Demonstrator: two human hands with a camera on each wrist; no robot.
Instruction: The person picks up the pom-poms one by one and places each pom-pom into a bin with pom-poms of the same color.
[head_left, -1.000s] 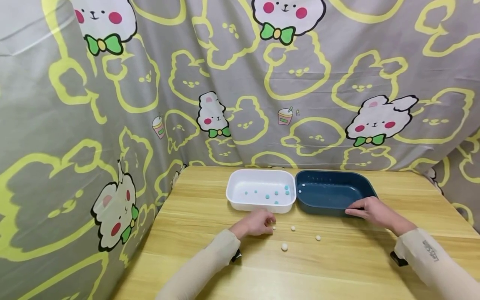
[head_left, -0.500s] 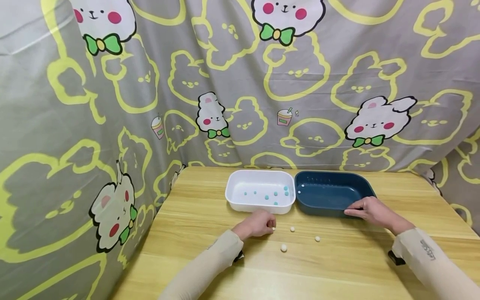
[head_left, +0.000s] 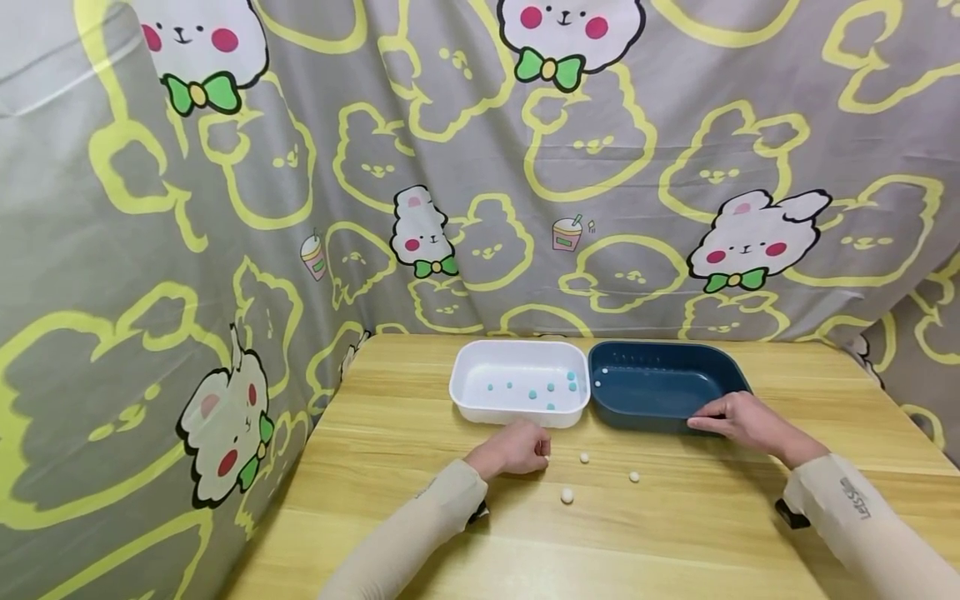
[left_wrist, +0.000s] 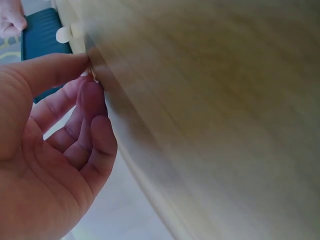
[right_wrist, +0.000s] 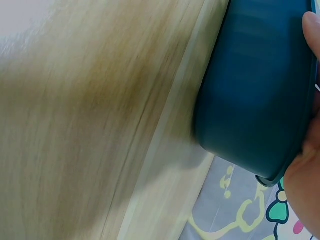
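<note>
My left hand (head_left: 516,447) is at the table in front of the white tub (head_left: 459,398), thumb and fingertips together. Between them they pinch a small white ball (head_left: 547,458), which the fingers mostly hide. To its right lie three more white balls, a nearer larger one (head_left: 567,496), a far one (head_left: 585,457) and one at the right (head_left: 634,477). My right hand (head_left: 742,421) grips the front right rim of the dark blue tub (head_left: 637,421), thumb outside. In the right wrist view the thumb (right_wrist: 312,32) lies over the blue tub's edge.
Several turquoise balls (head_left: 532,395) lie inside the white tub. Two small white balls (head_left: 605,371) sit at the left end of the blue tub. Both tubs stand side by side at the back of the wooden table (head_left: 540,550), before a patterned curtain (head_left: 480,167).
The left fingertips have closed in around the small white ball, which showed more plainly before. The right hand has stayed on the blue tub's rim.
</note>
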